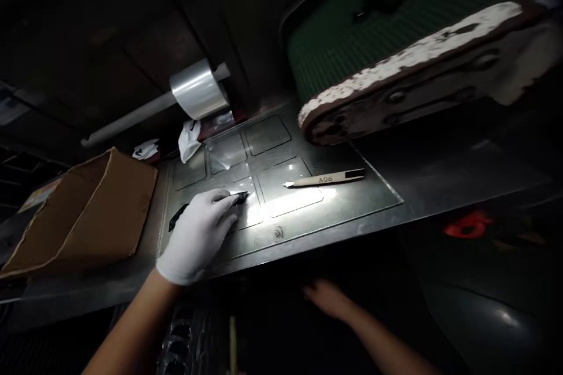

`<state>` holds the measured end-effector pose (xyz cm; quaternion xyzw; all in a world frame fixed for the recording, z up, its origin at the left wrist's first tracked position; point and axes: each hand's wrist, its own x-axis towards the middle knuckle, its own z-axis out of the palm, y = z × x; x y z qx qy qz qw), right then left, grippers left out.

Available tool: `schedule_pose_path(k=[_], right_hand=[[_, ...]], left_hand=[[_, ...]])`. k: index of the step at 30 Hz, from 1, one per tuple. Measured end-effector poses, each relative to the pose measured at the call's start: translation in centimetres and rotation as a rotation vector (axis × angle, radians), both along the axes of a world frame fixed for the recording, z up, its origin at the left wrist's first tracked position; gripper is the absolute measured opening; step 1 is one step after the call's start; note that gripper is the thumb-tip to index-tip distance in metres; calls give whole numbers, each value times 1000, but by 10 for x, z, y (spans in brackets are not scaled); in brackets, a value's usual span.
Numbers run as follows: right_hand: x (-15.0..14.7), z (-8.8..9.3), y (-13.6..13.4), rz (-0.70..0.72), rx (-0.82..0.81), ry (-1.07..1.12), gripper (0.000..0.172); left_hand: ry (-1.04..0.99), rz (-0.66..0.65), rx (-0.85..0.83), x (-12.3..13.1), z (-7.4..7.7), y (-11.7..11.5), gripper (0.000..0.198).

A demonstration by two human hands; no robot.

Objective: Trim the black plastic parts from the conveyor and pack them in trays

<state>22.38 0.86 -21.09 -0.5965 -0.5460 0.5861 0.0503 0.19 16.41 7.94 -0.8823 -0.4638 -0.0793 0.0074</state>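
Observation:
My left hand [200, 234], in a white glove, rests on a clear moulded tray [308, 211] with square pockets that lies on the metal bench. Its fingers are closed on a small dark part [240, 195] at one pocket's edge. Another small dark piece [177, 216] lies by the wrist side of the glove. My right hand [326, 299] is bare and hangs below the bench edge in the dark; it is blurred and its fingers do not show clearly. A tan-handled knife marked A06 [325, 179] lies on the tray to the right of my left hand.
A brown cardboard box [88, 211] stands at the left. A roll of clear film [197, 88] sits on a bar behind the tray, with a white glove or rag [189, 139] under it. A green conveyor belt [396, 35] with a worn white frame overhangs the back right.

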Motion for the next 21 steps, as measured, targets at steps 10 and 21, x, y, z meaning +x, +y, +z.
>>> schedule_pose_path(k=[10, 21], right_hand=[[4, -2, -1, -51, 12, 70, 32], [0, -11, -1, -25, -24, 55, 32]], left_hand=[[208, -99, -22, -2, -2, 33, 34], [-203, 154, 127, -25, 0, 56, 26]])
